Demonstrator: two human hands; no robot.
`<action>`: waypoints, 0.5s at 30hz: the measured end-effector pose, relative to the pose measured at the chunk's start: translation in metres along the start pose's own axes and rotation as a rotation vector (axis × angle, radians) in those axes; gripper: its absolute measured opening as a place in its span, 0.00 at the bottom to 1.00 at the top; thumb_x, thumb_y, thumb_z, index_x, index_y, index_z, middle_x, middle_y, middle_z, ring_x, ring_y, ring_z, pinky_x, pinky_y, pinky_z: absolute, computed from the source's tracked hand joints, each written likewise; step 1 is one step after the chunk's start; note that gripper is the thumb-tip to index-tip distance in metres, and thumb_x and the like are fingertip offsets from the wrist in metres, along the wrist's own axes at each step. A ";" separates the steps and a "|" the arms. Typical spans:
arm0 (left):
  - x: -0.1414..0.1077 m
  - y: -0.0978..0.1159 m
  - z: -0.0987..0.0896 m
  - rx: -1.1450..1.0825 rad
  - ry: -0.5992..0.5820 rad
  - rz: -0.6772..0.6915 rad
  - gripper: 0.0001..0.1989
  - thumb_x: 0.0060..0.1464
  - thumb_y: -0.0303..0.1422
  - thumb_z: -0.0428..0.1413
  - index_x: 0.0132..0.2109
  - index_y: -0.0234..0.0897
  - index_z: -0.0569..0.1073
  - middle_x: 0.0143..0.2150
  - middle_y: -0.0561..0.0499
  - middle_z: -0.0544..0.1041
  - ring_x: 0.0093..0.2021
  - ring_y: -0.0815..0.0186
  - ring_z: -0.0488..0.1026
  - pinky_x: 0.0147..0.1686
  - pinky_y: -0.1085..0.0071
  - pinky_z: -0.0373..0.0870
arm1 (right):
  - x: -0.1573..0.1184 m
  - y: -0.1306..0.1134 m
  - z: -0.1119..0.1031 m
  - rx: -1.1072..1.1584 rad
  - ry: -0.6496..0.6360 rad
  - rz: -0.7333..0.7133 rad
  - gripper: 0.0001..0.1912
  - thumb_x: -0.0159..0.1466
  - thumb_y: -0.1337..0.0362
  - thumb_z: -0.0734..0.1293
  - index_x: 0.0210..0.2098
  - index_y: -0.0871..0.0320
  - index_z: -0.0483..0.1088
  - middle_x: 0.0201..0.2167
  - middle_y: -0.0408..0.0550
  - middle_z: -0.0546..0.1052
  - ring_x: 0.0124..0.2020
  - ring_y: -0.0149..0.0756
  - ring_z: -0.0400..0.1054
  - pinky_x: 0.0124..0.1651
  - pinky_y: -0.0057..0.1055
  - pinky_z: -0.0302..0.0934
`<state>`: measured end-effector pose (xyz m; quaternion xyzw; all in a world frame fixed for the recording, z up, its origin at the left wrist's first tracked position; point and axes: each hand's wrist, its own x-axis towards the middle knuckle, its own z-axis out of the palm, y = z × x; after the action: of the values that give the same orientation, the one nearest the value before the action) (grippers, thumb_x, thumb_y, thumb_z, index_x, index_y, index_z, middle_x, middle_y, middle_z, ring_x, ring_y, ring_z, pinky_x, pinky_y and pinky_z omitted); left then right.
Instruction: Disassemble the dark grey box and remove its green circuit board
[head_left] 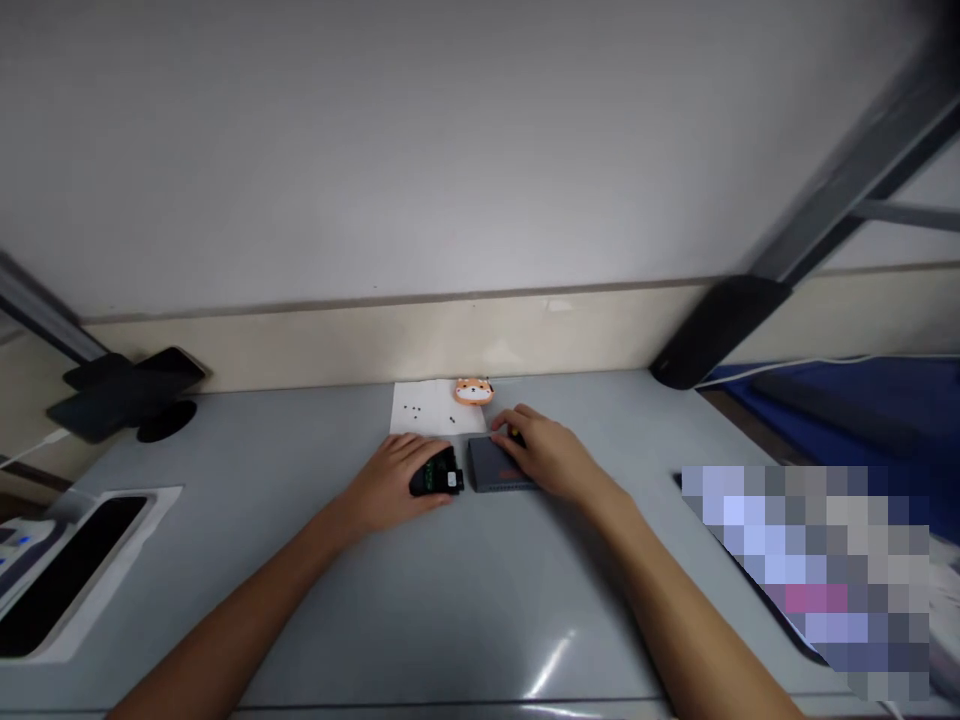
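My left hand (401, 478) is closed round a small black device (435, 472) with green circuit board showing and a connector block at its right end. Just to the right, a flat dark grey case (495, 468) with reddish markings lies on the table. My right hand (544, 450) rests over the right part of that case, fingers curled together. Between those fingers a bit of something dark and yellow shows, mostly hidden. Beyond the hands lies a white sheet of paper (427, 395) with several tiny dark screws (416, 409). An orange and white animal-face case (474, 391) sits at its right edge.
The grey table (420, 610) backs onto a wall. A dark stand (166, 418) is at the far left, and a black phone (75, 570) lies nearer on white paper. On the right is a blurred-out screen device (802, 570). A black cylinder (712, 330) stands at the back right.
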<state>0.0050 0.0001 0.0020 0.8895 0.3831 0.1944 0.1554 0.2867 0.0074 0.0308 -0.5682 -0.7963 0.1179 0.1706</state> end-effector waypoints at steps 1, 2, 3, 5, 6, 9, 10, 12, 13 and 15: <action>0.000 -0.001 0.000 -0.002 0.012 0.000 0.32 0.56 0.42 0.67 0.65 0.48 0.67 0.62 0.50 0.75 0.61 0.56 0.70 0.62 0.57 0.64 | 0.001 -0.003 0.002 -0.014 0.014 0.002 0.13 0.74 0.56 0.59 0.48 0.51 0.73 0.47 0.50 0.78 0.38 0.40 0.75 0.40 0.35 0.63; 0.000 -0.001 0.000 -0.004 0.023 0.000 0.32 0.56 0.41 0.68 0.64 0.48 0.67 0.62 0.50 0.75 0.61 0.56 0.70 0.62 0.56 0.64 | 0.002 -0.006 0.004 -0.024 0.027 0.003 0.13 0.74 0.56 0.59 0.48 0.52 0.73 0.48 0.50 0.77 0.37 0.40 0.75 0.40 0.35 0.63; -0.001 -0.001 0.000 -0.006 0.033 -0.001 0.32 0.56 0.41 0.68 0.64 0.49 0.67 0.62 0.50 0.75 0.61 0.56 0.70 0.62 0.56 0.64 | 0.002 -0.008 0.005 -0.024 0.035 -0.001 0.14 0.74 0.56 0.58 0.49 0.52 0.72 0.48 0.50 0.77 0.37 0.40 0.74 0.40 0.35 0.63; -0.002 0.000 0.000 -0.013 0.050 -0.002 0.32 0.55 0.40 0.69 0.64 0.49 0.68 0.61 0.51 0.75 0.61 0.57 0.69 0.63 0.56 0.64 | 0.001 -0.010 0.005 0.003 0.025 -0.038 0.13 0.74 0.56 0.59 0.49 0.51 0.72 0.48 0.50 0.77 0.38 0.40 0.74 0.42 0.36 0.64; -0.002 0.001 0.000 -0.019 0.057 -0.001 0.32 0.55 0.39 0.69 0.64 0.49 0.68 0.61 0.51 0.75 0.61 0.57 0.69 0.63 0.57 0.64 | 0.001 -0.011 0.003 0.024 0.008 -0.065 0.12 0.73 0.56 0.60 0.49 0.51 0.72 0.47 0.49 0.77 0.39 0.40 0.74 0.43 0.37 0.64; -0.003 0.003 -0.001 -0.040 0.068 0.016 0.32 0.54 0.37 0.69 0.63 0.49 0.68 0.60 0.52 0.75 0.61 0.57 0.69 0.62 0.56 0.64 | -0.002 -0.011 -0.001 0.081 -0.047 -0.119 0.12 0.71 0.56 0.63 0.52 0.50 0.71 0.48 0.49 0.76 0.42 0.41 0.74 0.46 0.38 0.66; -0.003 0.003 -0.002 -0.048 0.069 0.025 0.31 0.55 0.36 0.69 0.63 0.49 0.68 0.60 0.51 0.75 0.60 0.57 0.69 0.62 0.56 0.64 | -0.003 -0.010 -0.002 0.091 -0.056 -0.121 0.13 0.71 0.56 0.64 0.53 0.49 0.71 0.48 0.50 0.76 0.42 0.42 0.74 0.46 0.39 0.66; -0.003 0.004 -0.003 -0.065 0.069 0.036 0.30 0.56 0.35 0.67 0.63 0.48 0.68 0.60 0.50 0.75 0.60 0.56 0.70 0.62 0.55 0.65 | -0.003 -0.010 -0.003 0.104 -0.065 -0.120 0.13 0.71 0.56 0.64 0.53 0.49 0.71 0.48 0.50 0.75 0.42 0.42 0.74 0.45 0.40 0.66; -0.003 0.004 -0.003 -0.071 0.073 0.036 0.29 0.57 0.35 0.66 0.63 0.47 0.68 0.60 0.50 0.75 0.59 0.56 0.70 0.62 0.55 0.65 | -0.003 -0.009 -0.003 0.109 -0.064 -0.120 0.12 0.71 0.56 0.64 0.52 0.49 0.71 0.48 0.50 0.76 0.43 0.43 0.74 0.45 0.40 0.66; -0.003 0.003 -0.003 -0.071 0.088 0.027 0.28 0.58 0.35 0.66 0.63 0.47 0.68 0.59 0.50 0.76 0.58 0.56 0.70 0.61 0.54 0.65 | -0.002 -0.009 -0.001 0.118 -0.058 -0.124 0.12 0.71 0.57 0.63 0.52 0.49 0.71 0.48 0.50 0.76 0.43 0.43 0.74 0.46 0.40 0.66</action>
<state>0.0042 -0.0038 0.0052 0.8792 0.3705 0.2486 0.1673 0.2799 0.0024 0.0348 -0.5031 -0.8263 0.1701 0.1875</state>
